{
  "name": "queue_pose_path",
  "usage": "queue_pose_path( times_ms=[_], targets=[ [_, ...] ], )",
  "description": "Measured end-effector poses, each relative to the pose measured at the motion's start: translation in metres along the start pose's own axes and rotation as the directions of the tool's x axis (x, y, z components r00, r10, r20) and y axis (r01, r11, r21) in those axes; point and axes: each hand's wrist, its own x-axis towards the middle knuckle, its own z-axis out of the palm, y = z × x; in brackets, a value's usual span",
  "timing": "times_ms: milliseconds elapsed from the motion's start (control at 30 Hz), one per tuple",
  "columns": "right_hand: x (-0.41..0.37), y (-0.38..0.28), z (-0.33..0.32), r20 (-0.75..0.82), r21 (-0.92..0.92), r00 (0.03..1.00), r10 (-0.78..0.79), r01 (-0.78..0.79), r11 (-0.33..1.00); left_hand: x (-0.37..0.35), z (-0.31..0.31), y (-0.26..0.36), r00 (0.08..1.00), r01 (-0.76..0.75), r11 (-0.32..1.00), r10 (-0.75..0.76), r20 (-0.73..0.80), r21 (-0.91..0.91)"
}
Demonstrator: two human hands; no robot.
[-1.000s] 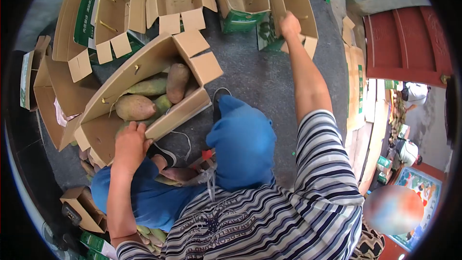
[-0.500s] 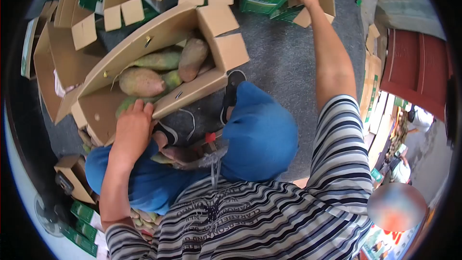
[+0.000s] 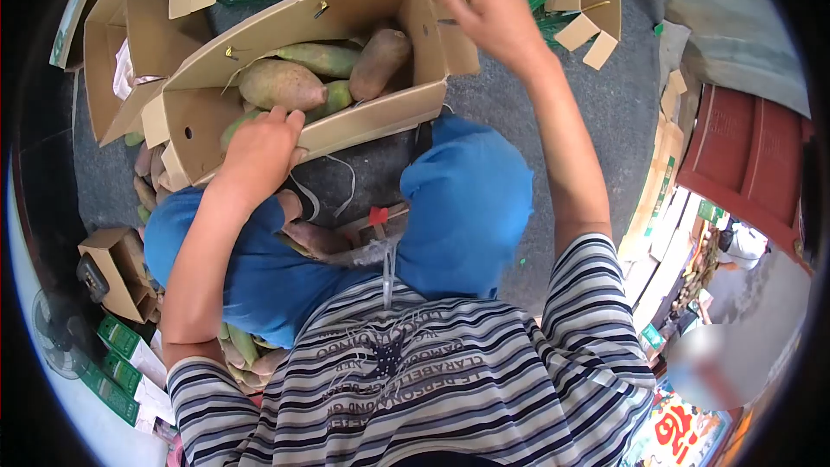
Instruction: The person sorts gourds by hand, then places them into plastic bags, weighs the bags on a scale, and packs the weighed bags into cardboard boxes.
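Note:
A long cardboard box [image 3: 363, 121] stands in front of me, holding several thick, radish-like roots [image 3: 281, 84], some reddish-brown and some green. My left hand [image 3: 259, 151] is closed over its near wall, fingers inside by the roots and thumb outside. At the box's far right corner, my right hand [image 3: 493, 13] reaches across the end flap [image 3: 460, 50] with thumb and fingers apart; whether the fingertips press on the cardboard is hard to see.
More open cardboard boxes [image 3: 143, 43] stand at the left and along the top, one with white wrapping [image 3: 125, 69] inside. Loose roots [image 3: 242, 346] lie by my left leg. A fan [image 3: 56, 329] is at lower left. Other people [image 3: 742, 246] are at the right, beyond a red panel [image 3: 743, 147].
My right hand has left another box at the upper right and come to this box's right end. The root-filled box has shifted a little up and right in view, with my left hand still on it.

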Motion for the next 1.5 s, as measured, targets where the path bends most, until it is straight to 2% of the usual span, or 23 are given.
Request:
queue_pose_path(
  times_ms=[100, 200, 333, 433, 533, 600, 667, 700, 733, 833, 867, 900, 967, 1033, 1067, 1100, 1167, 1200, 1233, 1267, 1333, 1467, 1500],
  targets=[
    [-0.011, -0.02, 0.008, 0.008, 0.0, 0.999, -0.035, 0.035, 0.999, -0.004, -0.002, -0.004, 1.0, 0.007, 1.0, -0.007, 0.001, -0.028],
    [-0.031, -0.028, 0.01, 0.071, 0.03, 0.992, 0.107, -0.109, 0.994, -0.007, -0.002, -0.008, 0.999, 0.034, 0.999, -0.033, 0.031, -0.022],
    [-0.058, -0.032, 0.027, -0.05, -0.021, 0.997, 0.053, -0.054, 0.998, -0.011, -0.001, -0.011, 0.999, 0.045, 0.999, -0.044, 0.028, -0.027],
    [-0.063, -0.036, 0.036, -0.098, -0.158, 0.994, -0.039, 0.023, 0.987, -0.008, 0.001, -0.01, 1.0, 0.023, 0.999, -0.023, 0.012, -0.025],
    [-0.036, -0.047, 0.037, -0.136, -0.131, 0.988, 0.067, -0.085, 0.988, -0.004, 0.01, -0.015, 1.0, -0.017, 1.0, 0.017, -0.021, -0.004],
    [0.003, -0.049, 0.051, -0.043, -0.256, 0.996, -0.072, 0.059, 0.965, -0.003, 0.01, -0.013, 0.999, -0.012, 1.0, 0.014, -0.047, 0.025],
    [0.045, -0.053, 0.082, 0.137, -0.368, 0.978, -0.157, 0.198, 0.909, -0.002, 0.017, -0.016, 0.99, -0.041, 0.998, 0.047, -0.133, 0.05],
    [0.062, -0.055, 0.098, 0.279, -0.375, 0.955, -0.104, 0.208, 0.903, -0.002, 0.018, -0.017, 0.983, -0.052, 0.997, 0.062, -0.173, 0.064],
    [0.076, -0.061, 0.112, 0.414, -0.383, 0.909, 0.052, 0.122, 0.916, -0.001, 0.015, -0.017, 0.982, -0.046, 0.996, 0.058, -0.181, 0.07],
    [0.095, -0.041, 0.138, 0.462, -0.348, 0.885, 0.05, 0.129, 0.929, 0.005, 0.004, -0.01, 0.974, -0.041, 0.996, 0.056, -0.219, 0.073],
    [0.094, -0.038, 0.136, 0.479, -0.324, 0.878, 0.026, 0.149, 0.934, 0.007, 0.0, -0.007, 0.971, -0.071, 0.994, 0.088, -0.224, 0.084],
    [0.084, -0.041, 0.111, 0.506, -0.348, 0.859, 0.077, 0.121, 0.929, 0.01, -0.003, -0.004, 0.967, -0.1, 0.991, 0.118, -0.225, 0.093],
    [0.058, -0.02, 0.088, 0.395, -0.349, 0.914, 0.097, 0.051, 0.936, 0.017, -0.017, 0.003, 0.951, -0.186, 0.971, 0.217, -0.222, 0.153],
    [0.012, -0.009, 0.038, 0.294, -0.327, 0.928, 0.23, -0.129, 0.936, 0.028, -0.035, 0.024, 0.912, -0.313, 0.918, 0.362, -0.195, 0.242],
    [-0.019, 0.007, 0.029, 0.17, -0.346, 0.95, 0.264, -0.193, 0.918, 0.037, -0.041, 0.036, 0.872, -0.398, 0.867, 0.459, -0.17, 0.298],
    [-0.052, 0.004, 0.003, 0.139, -0.361, 0.909, 0.393, -0.323, 0.875, 0.051, -0.046, 0.051, 0.823, -0.477, 0.806, 0.549, -0.142, 0.35],
    [-0.135, 0.009, -0.025, -0.144, -0.263, 0.875, 0.462, -0.484, 0.835, 0.071, -0.048, 0.092, 0.714, -0.611, 0.664, 0.698, -0.063, 0.431],
    [-0.175, 0.005, -0.036, -0.218, -0.222, 0.814, 0.539, -0.579, 0.785, 0.08, -0.046, 0.12, 0.653, -0.666, 0.586, 0.757, -0.018, 0.461],
    [-0.212, -0.001, -0.046, -0.203, -0.208, 0.738, 0.643, -0.674, 0.708, 0.092, -0.03, 0.145, 0.629, -0.672, 0.509, 0.776, 0.05, 0.538],
    [-0.252, -0.001, -0.046, -0.27, -0.17, 0.655, 0.706, -0.754, 0.635, 0.104, -0.007, 0.17, 0.604, -0.675, 0.423, 0.788, 0.122, 0.605],
    [-0.315, -0.016, -0.056, -0.344, -0.105, 0.488, 0.802, -0.869, 0.483, 0.119, 0.025, 0.22, 0.47, -0.769, 0.298, 0.863, 0.185, 0.565],
    [-0.428, -0.037, -0.071, -0.444, -0.151, 0.214, 0.87, -0.975, 0.163, 0.131, 0.066, 0.306, 0.316, -0.853, 0.176, 0.924, 0.216, 0.492],
    [-0.452, -0.042, -0.069, -0.45, -0.165, 0.15, 0.881, -0.983, 0.083, 0.128, 0.07, 0.32, 0.289, -0.88, 0.216, 0.95, 0.116, 0.423]
  ],
)
